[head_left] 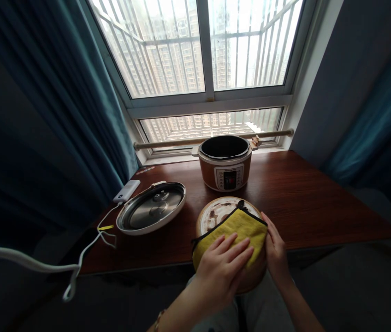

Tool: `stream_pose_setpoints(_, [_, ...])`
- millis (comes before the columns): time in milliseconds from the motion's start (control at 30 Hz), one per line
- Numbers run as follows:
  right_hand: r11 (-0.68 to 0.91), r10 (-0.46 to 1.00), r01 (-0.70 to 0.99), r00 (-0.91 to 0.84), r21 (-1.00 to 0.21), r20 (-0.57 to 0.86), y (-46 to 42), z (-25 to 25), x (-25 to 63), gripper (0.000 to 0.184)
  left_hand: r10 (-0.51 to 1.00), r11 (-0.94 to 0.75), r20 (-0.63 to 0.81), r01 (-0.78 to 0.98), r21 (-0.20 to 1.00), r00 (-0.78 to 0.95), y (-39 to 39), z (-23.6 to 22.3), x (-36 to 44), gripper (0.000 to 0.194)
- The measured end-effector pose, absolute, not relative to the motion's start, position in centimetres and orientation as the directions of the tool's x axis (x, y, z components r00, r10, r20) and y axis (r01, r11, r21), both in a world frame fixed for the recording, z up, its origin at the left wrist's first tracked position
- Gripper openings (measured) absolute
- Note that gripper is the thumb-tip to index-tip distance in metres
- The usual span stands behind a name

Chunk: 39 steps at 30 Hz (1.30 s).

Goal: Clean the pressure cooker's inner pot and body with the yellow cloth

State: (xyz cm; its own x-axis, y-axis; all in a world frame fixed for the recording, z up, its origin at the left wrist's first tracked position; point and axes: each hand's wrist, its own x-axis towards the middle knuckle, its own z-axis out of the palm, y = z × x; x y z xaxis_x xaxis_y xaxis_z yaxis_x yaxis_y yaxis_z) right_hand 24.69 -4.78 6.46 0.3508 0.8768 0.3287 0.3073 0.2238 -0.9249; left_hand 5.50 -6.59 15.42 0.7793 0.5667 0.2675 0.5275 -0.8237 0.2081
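A round brown cooker lid [216,213] with a stained pale face rests at the table's near edge, partly over my lap. A yellow cloth [240,227] with dark trim is draped across its near half. My left hand [221,269] lies flat on the cloth, fingers stretched out and pressing down. Beside the cloth, my right hand [275,249] cups the lid's right rim, with its fingers curved along the edge.
An open orange electric pressure cooker [225,168] stands at the back by the window. A metal inner lid [152,211] lies upturned to the left, next to a white power bank [127,190] with a white cable [26,260]. Teal curtains hang on both sides of the wooden table [320,203].
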Motion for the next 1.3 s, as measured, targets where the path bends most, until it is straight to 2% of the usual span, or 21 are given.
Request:
stream_pose_setpoints(100, [0.220, 0.877, 0.321, 0.348, -0.921, 0.331, -4.7, 6.5, 24.8, 0.046, 0.563, -0.791, 0.480, 0.606, 0.078, 0.673, -8.0, 11.7, 4.6, 0.051])
stream_pose_setpoints(167, [0.226, 0.877, 0.329, 0.341, -0.917, 0.338, -4.7, 6.6, 25.0, 0.045, 0.542, -0.767, 0.565, 0.640, 0.032, 0.622, -8.6, 8.5, 3.9, 0.052])
stream_pose_setpoints(233, [0.234, 0.876, 0.340, 0.333, -0.911, 0.349, -4.6, 6.6, 25.2, 0.045, 0.542, -0.728, 0.673, 0.681, 0.077, 0.503, -9.1, 5.3, 3.4, 0.056])
stream_pose_setpoints(267, [0.236, 0.875, 0.347, 0.330, -0.908, 0.354, -4.6, 6.6, 25.2, 0.044, 0.568, -0.702, 0.702, 0.698, 0.140, 0.431, -9.4, 4.0, 3.3, 0.059])
stream_pose_setpoints(333, [0.236, 0.873, 0.358, 0.329, -0.903, 0.359, -4.6, 6.6, 25.3, 0.044, 0.659, -0.629, 0.711, 0.698, 0.342, 0.246, -9.9, 2.2, 3.5, 0.060])
stream_pose_setpoints(400, [0.232, 0.874, 0.363, 0.330, -0.902, 0.358, -4.6, 6.6, 25.4, 0.044, 0.767, -0.529, 0.639, 0.622, 0.577, 0.060, -10.2, 1.5, 3.9, 0.058])
stream_pose_setpoints(467, [0.231, 0.875, 0.363, 0.327, -0.903, 0.356, -4.6, 6.6, 25.4, 0.044, 0.853, -0.423, 0.515, 0.462, 0.779, -0.087, -9.9, 1.8, 4.3, 0.053])
stream_pose_setpoints(533, [0.230, 0.874, 0.362, 0.331, -0.903, 0.356, -4.6, 6.5, 25.3, 0.044, 0.912, -0.323, 0.368, 0.236, 0.916, -0.182, -8.9, 2.6, 4.3, 0.050])
stream_pose_setpoints(600, [0.230, 0.871, 0.363, 0.337, -0.903, 0.357, -4.6, 6.4, 25.3, 0.045, 0.950, -0.226, 0.219, -0.005, 0.974, -0.220, -7.1, 3.6, 3.7, 0.048])
stream_pose_setpoints(667, [0.231, 0.869, 0.366, 0.340, -0.901, 0.361, -4.6, 6.4, 25.3, 0.044, 0.977, -0.130, 0.093, -0.190, 0.973, -0.193, -4.8, 4.9, 2.8, 0.046])
stream_pose_setpoints(767, [0.237, 0.863, 0.369, 0.344, -0.899, 0.369, -4.6, 6.5, 25.2, 0.044, 0.999, -0.004, -0.007, -0.323, 0.946, -0.033, -0.8, 7.4, 1.7, 0.046])
stream_pose_setpoints(867, [0.240, 0.861, 0.365, 0.349, -0.899, 0.371, -4.6, 6.5, 25.2, 0.044, 0.973, 0.123, -0.050, -0.324, 0.938, 0.226, 2.9, 9.8, 1.4, 0.048])
stream_pose_setpoints(967, [0.244, 0.858, 0.363, 0.352, -0.899, 0.375, -4.6, 6.5, 25.1, 0.044, 0.935, 0.198, -0.081, -0.319, 0.927, 0.345, 5.3, 10.7, 1.9, 0.047])
stream_pose_setpoints(1067, [0.249, 0.855, 0.363, 0.353, -0.898, 0.380, -4.6, 6.5, 25.0, 0.044, 0.920, 0.326, -0.194, -0.391, 0.861, 0.342, 5.9, 9.5, 2.3, 0.036])
stream_pose_setpoints(1133, [0.250, 0.854, 0.359, 0.356, -0.899, 0.379, -4.6, 6.5, 25.0, 0.044, 0.917, 0.386, -0.292, -0.427, 0.818, 0.270, 5.4, 8.2, 2.4, 0.032])
stream_pose_setpoints(1200, [0.249, 0.853, 0.350, 0.363, -0.903, 0.376, -4.6, 6.6, 24.9, 0.044, 0.926, 0.378, -0.336, -0.449, 0.809, 0.174, 4.3, 7.0, 2.4, 0.031])
stream_pose_setpoints(1300, [0.248, 0.854, 0.330, 0.370, -0.911, 0.367, -4.7, 6.7, 24.7, 0.045, 0.953, 0.284, -0.298, -0.463, 0.840, 0.044, 2.1, 6.0, 2.4, 0.033])
